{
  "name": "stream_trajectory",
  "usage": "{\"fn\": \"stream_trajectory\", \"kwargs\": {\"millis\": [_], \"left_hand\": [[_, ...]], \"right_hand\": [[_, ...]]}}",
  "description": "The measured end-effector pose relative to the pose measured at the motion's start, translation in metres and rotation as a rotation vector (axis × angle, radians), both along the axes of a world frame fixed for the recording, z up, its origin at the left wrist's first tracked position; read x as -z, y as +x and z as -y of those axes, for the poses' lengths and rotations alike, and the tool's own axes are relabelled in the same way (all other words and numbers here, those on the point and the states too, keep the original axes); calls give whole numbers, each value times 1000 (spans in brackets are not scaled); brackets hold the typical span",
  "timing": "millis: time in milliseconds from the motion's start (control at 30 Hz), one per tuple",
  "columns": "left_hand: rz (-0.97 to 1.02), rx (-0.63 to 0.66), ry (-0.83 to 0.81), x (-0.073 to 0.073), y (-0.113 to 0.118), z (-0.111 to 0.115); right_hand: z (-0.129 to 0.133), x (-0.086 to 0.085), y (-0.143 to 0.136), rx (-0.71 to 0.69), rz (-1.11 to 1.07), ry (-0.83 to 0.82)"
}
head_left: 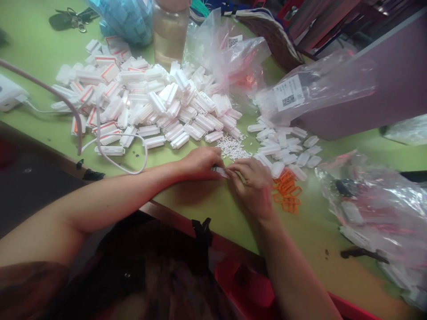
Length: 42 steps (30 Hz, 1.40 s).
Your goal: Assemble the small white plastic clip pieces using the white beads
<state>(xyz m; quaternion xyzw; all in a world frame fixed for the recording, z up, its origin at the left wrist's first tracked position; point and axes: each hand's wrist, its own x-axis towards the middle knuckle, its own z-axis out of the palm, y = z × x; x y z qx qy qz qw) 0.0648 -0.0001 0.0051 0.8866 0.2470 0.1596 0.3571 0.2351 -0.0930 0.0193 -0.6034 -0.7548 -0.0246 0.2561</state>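
Note:
My left hand [202, 163] rests near the table's front edge, its fingers closed around a small white plastic connector piece [220, 171]. Against the right end of that piece, my right hand [251, 184] has thumb and fingers pinched together; whatever is between them is too small to make out. Just beyond both hands lies a heap of tiny white pegs [231, 147]. Small white plastic covers [283, 149] are scattered beyond my right hand, with orange rectangular frames [289, 195] beside it. A large pile of white connector housings [160, 100], some with orange edging, spreads behind my left hand.
A cable [146, 155] loops over the table near my left forearm. At the back stand a jar of liquid [170, 33] and clear plastic bags [230, 53]. Scissors [80, 22] lie far left. Another clear bag [383, 200] with white parts lies at right.

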Motion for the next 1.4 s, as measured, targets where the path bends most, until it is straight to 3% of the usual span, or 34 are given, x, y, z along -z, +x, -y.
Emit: {"fn": "stream_trajectory", "kwargs": {"millis": [100, 333, 433, 533, 667, 800, 1133, 1400], "left_hand": [[4, 0, 0, 0, 0, 0], [38, -2, -16, 2, 0, 0], [28, -11, -21, 2, 0, 1], [8, -6, -19, 1, 0, 0], [-11, 5, -20, -1, 0, 0], [-14, 4, -15, -2, 0, 0], [-13, 7, -27, -2, -1, -1], [-15, 10, -21, -2, 0, 0]], "right_hand": [[3, -2, 0, -25, 147, 67], [13, -9, -2, -96, 259, 98], [8, -12, 3, -87, 91, -9], [-6, -12, 10, 28, -168, -170], [-30, -8, 9, 205, -107, -292], [-41, -3, 3, 192, 2, -324], [-31, 4, 21, 140, -89, -263], [-14, -13, 16, 10, -239, -245]]}}
